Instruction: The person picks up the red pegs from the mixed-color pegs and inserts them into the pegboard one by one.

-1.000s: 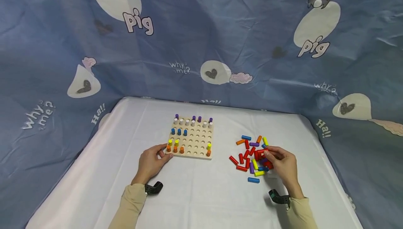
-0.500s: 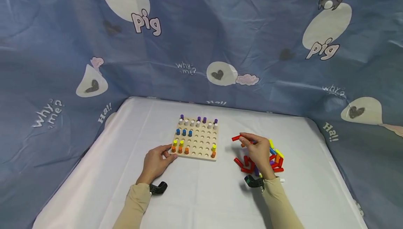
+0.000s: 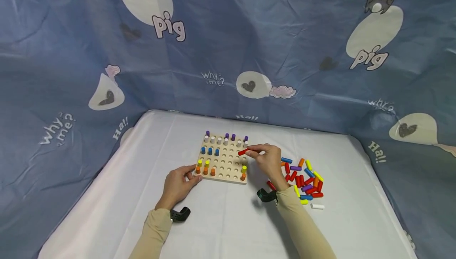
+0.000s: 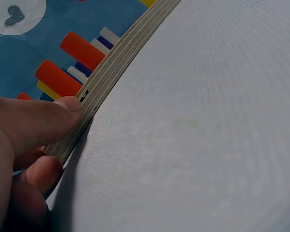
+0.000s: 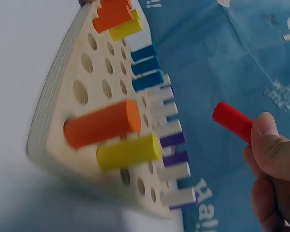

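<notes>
A wooden pegboard [image 3: 225, 175] lies on the table, with purple, white, blue, yellow and orange pegs upright in some holes. My left hand [image 3: 179, 184] holds its near left corner, the thumb [image 4: 53, 118] against the layered front edge and other fingers around the corner. Between thumb and fingertips my right hand [image 3: 268, 161] pinches a red peg [image 5: 232, 120], tilted and clear above the board's right side. In the right wrist view, an orange peg [image 5: 103, 124] and a yellow peg [image 5: 129, 152] stand in the nearest corner holes.
Right of the board lies a loose heap of red, blue, yellow, orange and purple pegs [image 3: 298, 180], partly behind my right forearm. A white peg [image 3: 317, 206] lies at its near side. White cloth [image 3: 221, 219] covers the table; a blue printed curtain [image 3: 199, 45] hangs behind.
My right hand has lifted a red peg from the heap and carried it left to above the board. The left hand stays at the board's corner. The head view has shifted slightly.
</notes>
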Available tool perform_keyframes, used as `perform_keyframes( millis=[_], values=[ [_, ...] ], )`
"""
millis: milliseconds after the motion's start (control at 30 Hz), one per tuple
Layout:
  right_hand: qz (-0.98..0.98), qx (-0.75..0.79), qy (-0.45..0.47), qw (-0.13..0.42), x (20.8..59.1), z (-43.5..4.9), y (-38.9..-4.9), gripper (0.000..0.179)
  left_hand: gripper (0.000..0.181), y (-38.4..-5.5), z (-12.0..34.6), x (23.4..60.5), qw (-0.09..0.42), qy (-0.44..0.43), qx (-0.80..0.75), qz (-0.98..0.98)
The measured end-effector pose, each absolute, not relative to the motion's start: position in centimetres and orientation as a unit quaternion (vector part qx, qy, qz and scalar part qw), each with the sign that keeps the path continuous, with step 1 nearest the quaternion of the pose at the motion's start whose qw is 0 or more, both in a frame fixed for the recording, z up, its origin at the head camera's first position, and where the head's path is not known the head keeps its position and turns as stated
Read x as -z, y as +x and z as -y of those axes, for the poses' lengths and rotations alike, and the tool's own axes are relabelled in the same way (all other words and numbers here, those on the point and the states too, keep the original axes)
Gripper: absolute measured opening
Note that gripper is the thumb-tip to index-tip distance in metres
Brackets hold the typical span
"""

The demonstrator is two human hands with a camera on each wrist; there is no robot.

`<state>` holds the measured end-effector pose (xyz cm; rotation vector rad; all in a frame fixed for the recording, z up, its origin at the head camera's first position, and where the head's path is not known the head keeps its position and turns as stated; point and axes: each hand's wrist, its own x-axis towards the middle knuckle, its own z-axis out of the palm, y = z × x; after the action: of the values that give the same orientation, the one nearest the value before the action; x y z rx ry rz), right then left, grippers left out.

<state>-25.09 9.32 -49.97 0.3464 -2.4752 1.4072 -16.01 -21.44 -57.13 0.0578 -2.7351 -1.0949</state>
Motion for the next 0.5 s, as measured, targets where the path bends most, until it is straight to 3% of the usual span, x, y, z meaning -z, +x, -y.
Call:
perform_keyframes(
  millis=[500],
  values=[
    [0.868,-0.424,0.221,0.133,49.7,-2.6,-25.8,0.008,0.05,-16.0,21.7,57.2,0.112,0.008,0.367,0.923]
  ],
)
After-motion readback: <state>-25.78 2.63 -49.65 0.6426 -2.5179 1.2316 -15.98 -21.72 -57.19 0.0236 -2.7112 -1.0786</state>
